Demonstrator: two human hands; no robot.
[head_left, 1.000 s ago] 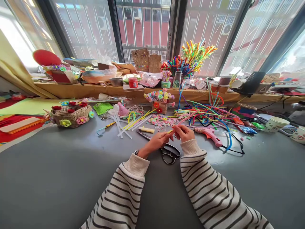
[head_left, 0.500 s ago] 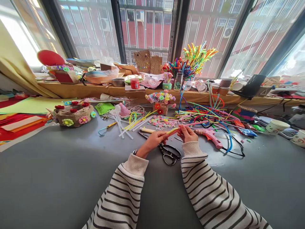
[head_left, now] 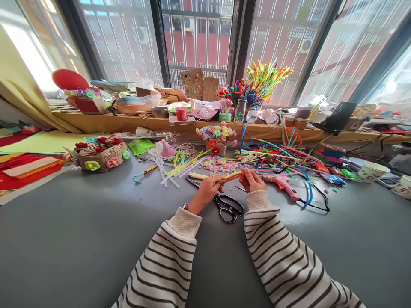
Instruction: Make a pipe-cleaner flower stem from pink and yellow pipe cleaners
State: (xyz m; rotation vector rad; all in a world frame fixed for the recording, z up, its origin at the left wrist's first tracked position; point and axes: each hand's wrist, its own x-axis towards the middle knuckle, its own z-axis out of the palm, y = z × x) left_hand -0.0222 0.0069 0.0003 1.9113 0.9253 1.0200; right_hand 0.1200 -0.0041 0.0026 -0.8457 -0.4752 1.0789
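Between my two hands stretches a yellow and pink pipe cleaner (head_left: 232,175), possibly more than one strand. My left hand (head_left: 209,191) is closed round its left part, with the fingers wrapped over it. The thumb and fingers of my right hand (head_left: 253,182) pinch its other end, and a pink length runs on to the right past them. Below the hands lie black-handled scissors (head_left: 230,208) on the grey table (head_left: 135,239), their blades partly behind my left hand. A pink glue gun (head_left: 289,188) lies to the right of my right hand.
Tangled pipe cleaners (head_left: 276,154) lie behind the glue gun. A crochet hook (head_left: 146,173) and translucent glue sticks (head_left: 167,171) are on the left, near a flower-trimmed basket (head_left: 101,157). Pastel beads (head_left: 221,164) lie before a small flower pot (head_left: 217,146). Paper cups (head_left: 372,171) stand right.
My left hand has turned slightly and its fingers have shifted along the pipe cleaner. My right hand stays in nearly the same place.
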